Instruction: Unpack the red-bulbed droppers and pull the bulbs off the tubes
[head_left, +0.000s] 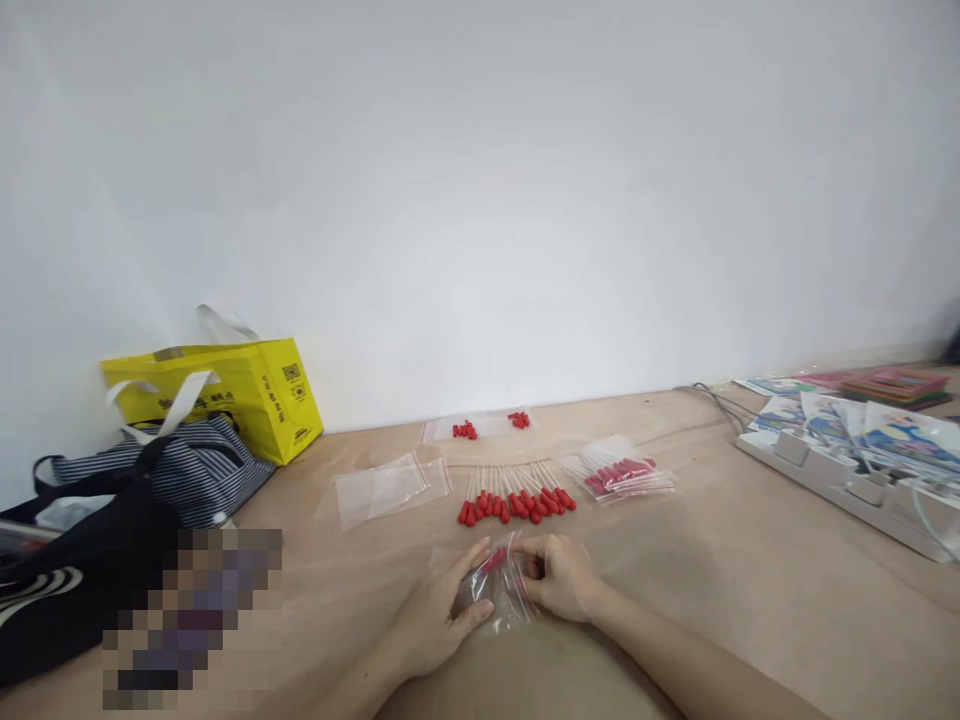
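Low in the centre, both hands are on a clear zip bag [504, 600] with a red-tipped piece inside. My left hand [439, 610] grips the bag's left side, thumb below and fingers above. At the right side, along the red zip strip, my right hand [559, 575] pinches the bag with curled fingers. Just beyond my hands lies a fanned row of red-tipped sticks [517, 505], pale shafts pointing away from me. Flat zip bags [382, 490] lie to the left of the row. A stack of filled bags [619, 468] lies to its right.
Near the wall, more red-tipped sticks [465, 430] lie on clear bags. At left are a yellow bag [292, 410], a striped bag [210, 470] and a black bag [90, 590]. A white power strip [840, 490] with plugs and cables sits right, beside printed sheets [907, 430].
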